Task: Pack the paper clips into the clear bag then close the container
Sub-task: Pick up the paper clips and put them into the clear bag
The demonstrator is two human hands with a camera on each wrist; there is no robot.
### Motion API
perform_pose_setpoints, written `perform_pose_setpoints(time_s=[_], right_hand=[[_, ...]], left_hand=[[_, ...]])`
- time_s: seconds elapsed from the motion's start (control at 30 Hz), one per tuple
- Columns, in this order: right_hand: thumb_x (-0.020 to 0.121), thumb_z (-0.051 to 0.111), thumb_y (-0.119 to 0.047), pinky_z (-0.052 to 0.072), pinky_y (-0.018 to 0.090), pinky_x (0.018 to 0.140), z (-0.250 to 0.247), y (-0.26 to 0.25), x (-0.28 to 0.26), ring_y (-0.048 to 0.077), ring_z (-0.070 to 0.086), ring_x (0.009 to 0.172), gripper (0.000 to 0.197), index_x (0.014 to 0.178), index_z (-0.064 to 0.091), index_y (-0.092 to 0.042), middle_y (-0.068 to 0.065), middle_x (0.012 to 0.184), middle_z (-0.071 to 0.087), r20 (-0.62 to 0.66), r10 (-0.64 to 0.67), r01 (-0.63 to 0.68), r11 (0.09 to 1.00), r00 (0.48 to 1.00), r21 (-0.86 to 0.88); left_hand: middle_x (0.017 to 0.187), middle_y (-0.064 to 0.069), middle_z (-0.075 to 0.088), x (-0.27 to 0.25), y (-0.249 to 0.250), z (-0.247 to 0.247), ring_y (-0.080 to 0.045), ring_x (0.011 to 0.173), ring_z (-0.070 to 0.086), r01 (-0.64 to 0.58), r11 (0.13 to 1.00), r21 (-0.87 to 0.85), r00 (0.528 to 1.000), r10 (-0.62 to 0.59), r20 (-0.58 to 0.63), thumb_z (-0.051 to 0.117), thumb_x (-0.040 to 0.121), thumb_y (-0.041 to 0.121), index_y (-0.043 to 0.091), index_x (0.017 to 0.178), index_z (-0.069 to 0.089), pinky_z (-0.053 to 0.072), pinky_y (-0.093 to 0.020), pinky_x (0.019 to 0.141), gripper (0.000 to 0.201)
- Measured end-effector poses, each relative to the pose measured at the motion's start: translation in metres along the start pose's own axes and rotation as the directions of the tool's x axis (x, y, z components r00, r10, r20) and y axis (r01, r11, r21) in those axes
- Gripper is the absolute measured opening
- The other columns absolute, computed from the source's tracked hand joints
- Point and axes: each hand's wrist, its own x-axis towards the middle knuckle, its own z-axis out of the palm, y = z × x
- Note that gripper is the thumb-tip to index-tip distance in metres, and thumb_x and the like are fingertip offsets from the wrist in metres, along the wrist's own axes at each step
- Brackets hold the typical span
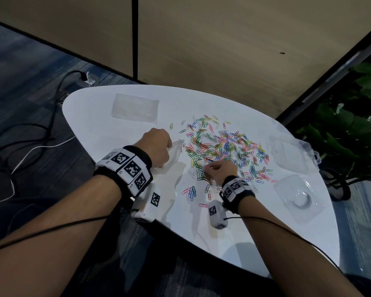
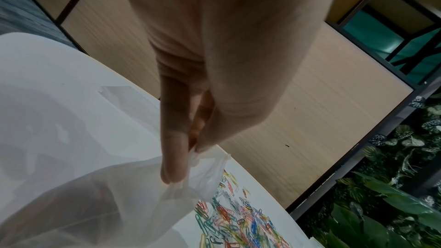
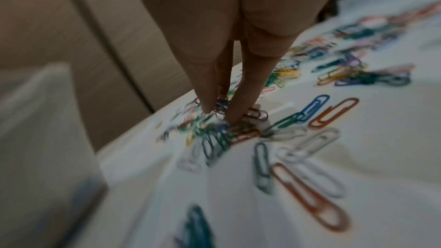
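Gripping starts at the left of the head view: the left hand (image 1: 156,146) pinches the rim of the clear bag (image 1: 174,156), thumb and fingers together on the film, and holds it up just beside the left edge of the clip pile. From the left wrist view the same pinch shows on the bag's bunched mouth (image 2: 190,169); the film is cloudy and I cannot tell whether any clips lie inside it.

Further right, the paper clips (image 1: 223,151) lie spread in a broad, many-coloured scatter over the middle of the white worktop (image 1: 201,243). The right hand (image 1: 220,171) is at the lower edge of that scatter, its fingertips (image 3: 235,114) drawn together on a small cluster of clips; the right wrist view is blurred, but dark clips show between them.

At the right edge of the frame the clear plastic container (image 1: 296,153) lies with its lid open, and a shallow clear tray (image 1: 300,196) lies below it. A flat clear sheet (image 1: 135,109) lies toward the upper left of the worktop.

As a judgement, the packing is at an early stage: nearly the whole pile is outside the bag. Many handfuls remain, and closing the container is not yet done.
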Motion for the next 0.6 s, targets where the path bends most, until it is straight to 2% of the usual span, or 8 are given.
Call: perform_pose_setpoints(time_s=[0.07,0.17,0.23,0.3,0.4,0.47,0.5,0.6], right_hand=[[0.080,0.079,-0.027,0.058,0.033,0.087,-0.011,0.007,0.001,0.017,0.073,0.081,0.010,0.074,0.079,-0.019,0.001,0.080,0.077,0.108,0.131,-0.160,0.932,0.985,0.325],[0.084,0.074,-0.006,0.059,0.031,0.087,-0.024,0.003,-0.004,0.022,0.072,0.092,0.015,0.096,0.073,0.001,0.018,0.102,0.073,0.257,0.160,-0.300,0.605,0.953,0.737],[0.085,0.072,-0.004,0.059,0.027,0.083,-0.030,-0.008,-0.011,0.023,0.071,0.098,0.023,0.105,0.067,0.006,0.019,0.110,0.070,0.320,0.085,-0.321,0.465,0.944,0.825],[0.085,0.073,-0.007,0.058,0.025,0.082,-0.031,-0.024,-0.018,0.023,0.070,0.103,0.031,0.111,0.065,0.006,0.018,0.113,0.069,0.369,-0.007,-0.333,0.415,0.929,0.846],[0.085,0.073,-0.007,0.057,0.026,0.085,-0.025,-0.053,-0.029,0.023,0.070,0.104,0.037,0.117,0.063,0.008,0.018,0.111,0.071,0.402,-0.153,-0.311,0.412,0.903,0.857],[0.086,0.071,-0.004,0.057,0.029,0.087,-0.014,-0.073,-0.037,0.023,0.071,0.094,0.029,0.111,0.066,0.009,0.018,0.102,0.072,0.379,-0.206,-0.243,0.482,0.902,0.842],[0.086,0.071,-0.003,0.057,0.032,0.089,-0.007,-0.080,-0.040,0.023,0.071,0.090,0.023,0.106,0.069,0.007,0.019,0.099,0.072,0.349,-0.208,-0.185,0.552,0.914,0.813],[0.085,0.070,-0.005,0.056,0.042,0.094,0.009,-0.090,-0.042,0.031,0.071,0.095,0.017,0.101,0.075,-0.004,0.017,0.101,0.074,0.258,-0.255,0.038,0.776,0.932,0.629]], left_hand=[[0.072,-0.002,0.061,-0.001,0.001,0.000,-0.029,0.081,0.069,-0.002,1.000,0.007,1.000,0.002,0.000,0.048,0.085,-0.004,0.009,0.093,0.074,0.056,-0.031,0.070,0.031],[0.082,-0.007,0.065,-0.002,0.001,0.001,-0.030,0.086,0.071,-0.008,1.000,0.003,1.000,0.008,-0.002,0.049,0.086,-0.003,0.009,0.102,0.075,0.060,-0.035,0.078,0.033],[0.087,-0.009,0.069,-0.002,0.002,0.002,-0.030,0.088,0.072,-0.013,1.000,0.001,1.000,0.013,-0.001,0.050,0.086,-0.004,0.008,0.102,0.075,0.060,-0.036,0.080,0.032],[0.094,-0.013,0.073,-0.002,0.003,0.003,-0.030,0.088,0.073,-0.009,1.000,-0.014,1.000,0.009,-0.002,0.050,0.087,-0.005,0.007,0.105,0.074,0.061,-0.038,0.083,0.032],[0.093,-0.014,0.074,-0.001,0.003,0.005,-0.029,0.084,0.075,-0.001,0.999,-0.038,1.000,0.001,0.004,0.048,0.088,-0.005,0.008,0.100,0.072,0.062,-0.040,0.084,0.030],[0.079,-0.010,0.071,0.001,0.003,0.006,-0.029,0.078,0.075,-0.006,0.999,-0.042,1.000,0.006,0.000,0.046,0.087,-0.006,0.012,0.077,0.067,0.062,-0.040,0.080,0.030],[0.072,-0.006,0.067,0.001,0.004,0.006,-0.029,0.078,0.075,-0.006,0.999,-0.040,1.000,0.006,-0.001,0.046,0.087,-0.006,0.012,0.076,0.067,0.063,-0.040,0.079,0.030],[0.082,-0.008,0.067,0.002,0.004,0.006,-0.030,0.089,0.073,0.002,1.000,-0.030,1.000,-0.003,-0.012,0.055,0.086,-0.002,0.009,0.102,0.074,0.061,-0.040,0.083,0.028]])
